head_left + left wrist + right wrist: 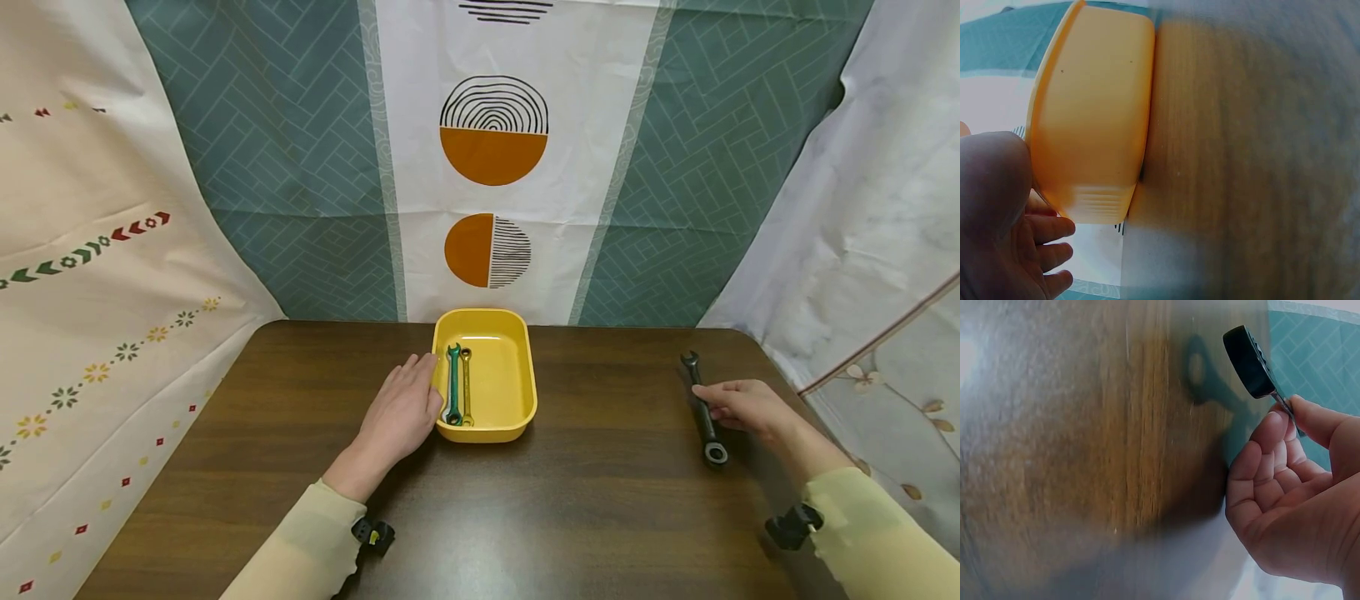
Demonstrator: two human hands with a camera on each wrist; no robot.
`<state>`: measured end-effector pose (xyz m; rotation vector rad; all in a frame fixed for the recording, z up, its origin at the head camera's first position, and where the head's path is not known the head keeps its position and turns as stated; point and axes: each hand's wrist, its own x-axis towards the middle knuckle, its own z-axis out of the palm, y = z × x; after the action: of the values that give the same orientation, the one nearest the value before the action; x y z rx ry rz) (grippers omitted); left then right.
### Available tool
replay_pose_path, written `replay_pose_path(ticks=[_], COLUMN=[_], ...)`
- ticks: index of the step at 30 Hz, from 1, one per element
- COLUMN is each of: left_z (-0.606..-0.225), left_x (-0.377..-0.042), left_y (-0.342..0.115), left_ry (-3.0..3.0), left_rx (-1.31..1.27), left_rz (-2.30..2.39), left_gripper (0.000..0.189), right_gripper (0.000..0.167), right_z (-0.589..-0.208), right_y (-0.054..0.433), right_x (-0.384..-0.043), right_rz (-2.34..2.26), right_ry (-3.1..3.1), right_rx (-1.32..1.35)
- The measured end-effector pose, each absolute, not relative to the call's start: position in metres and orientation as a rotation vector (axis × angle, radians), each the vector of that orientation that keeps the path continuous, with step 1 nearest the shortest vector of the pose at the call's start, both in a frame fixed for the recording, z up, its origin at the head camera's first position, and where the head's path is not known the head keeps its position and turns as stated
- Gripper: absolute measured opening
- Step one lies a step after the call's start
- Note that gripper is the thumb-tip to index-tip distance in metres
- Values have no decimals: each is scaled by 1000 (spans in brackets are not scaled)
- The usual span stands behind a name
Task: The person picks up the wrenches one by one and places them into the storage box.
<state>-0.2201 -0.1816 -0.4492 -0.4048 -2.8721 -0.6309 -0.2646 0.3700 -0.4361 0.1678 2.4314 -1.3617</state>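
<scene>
My right hand (pixel 750 407) pinches a dark combination wrench (pixel 707 423) between thumb and fingers, above the right side of the table. In the right wrist view the ring end of this wrench (pixel 1249 362) stands clear of the surface, its shadow on the wood. My left hand (pixel 403 406) rests at the left rim of a yellow tray (pixel 525 379), fingers extended along it. From the left wrist view, the hand (pixel 997 206) lies against the tray's side. Inside the tray, a green wrench (pixel 453 385) and a gold wrench (pixel 467 387) lie side by side along the left wall.
The brown wooden table (pixel 600 500) runs back to a hanging patterned cloth (pixel 495 267). More cloth hangs on the left (pixel 112 333) and on the right (pixel 847 275). The tray stands near the table's back edge.
</scene>
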Motion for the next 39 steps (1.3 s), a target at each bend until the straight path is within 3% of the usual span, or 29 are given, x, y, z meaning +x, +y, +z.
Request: replay_pose_path(ticks=[15,39], left_z=[-448,-447], left_x=[-220,-220], left_y=[-181,-179], left_ry=[-2873,-2874], left_rx=[-398,-387], left_rz=[-634,-639], left_gripper=[59,59], right_gripper=[54,44], right_z=[-438,-440], right_y=[346,297], right_x=[-267,-271], right_rz=[-1360,-1452], right_ry=[2420,2375], right_rx=[100,67])
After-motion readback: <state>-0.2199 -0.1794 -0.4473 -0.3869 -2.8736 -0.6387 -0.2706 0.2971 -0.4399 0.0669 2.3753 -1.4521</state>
